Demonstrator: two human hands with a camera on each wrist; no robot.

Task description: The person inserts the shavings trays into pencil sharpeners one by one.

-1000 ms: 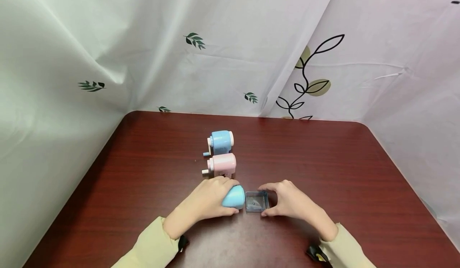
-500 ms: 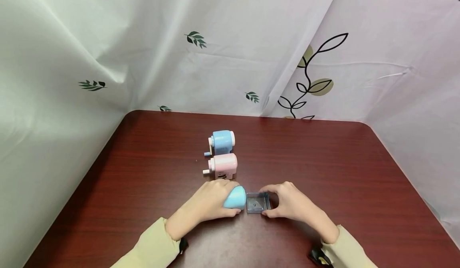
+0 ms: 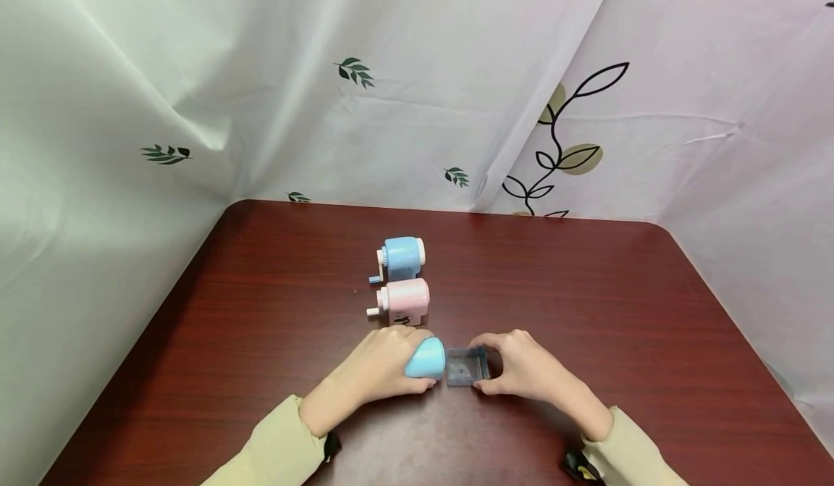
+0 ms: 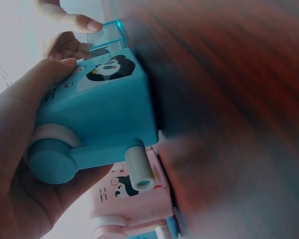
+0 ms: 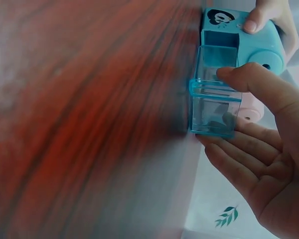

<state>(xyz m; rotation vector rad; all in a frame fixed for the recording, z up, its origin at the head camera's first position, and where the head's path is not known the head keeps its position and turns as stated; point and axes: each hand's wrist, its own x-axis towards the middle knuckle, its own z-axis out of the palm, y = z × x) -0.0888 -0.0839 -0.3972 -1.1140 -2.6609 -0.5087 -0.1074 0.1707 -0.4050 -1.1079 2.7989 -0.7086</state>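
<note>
My left hand grips a light blue hand-crank pencil sharpener standing on the table. Its panda print and crank show in the left wrist view. My right hand pinches a see-through bluish shavings drawer between thumb and fingers. The drawer lies low at the table surface, its near end right at the sharpener's open slot in the right wrist view. Part of the sharpener is covered by the left fingers.
Just beyond the left hand stands a pink crank sharpener, with its handle to the left. Behind it is another blue sharpener. A white leaf-print curtain hangs along the far edge of the dark red wooden table.
The view shifts slightly. Both hands, the sharpener and the drawer keep nearly the same places against each other.
</note>
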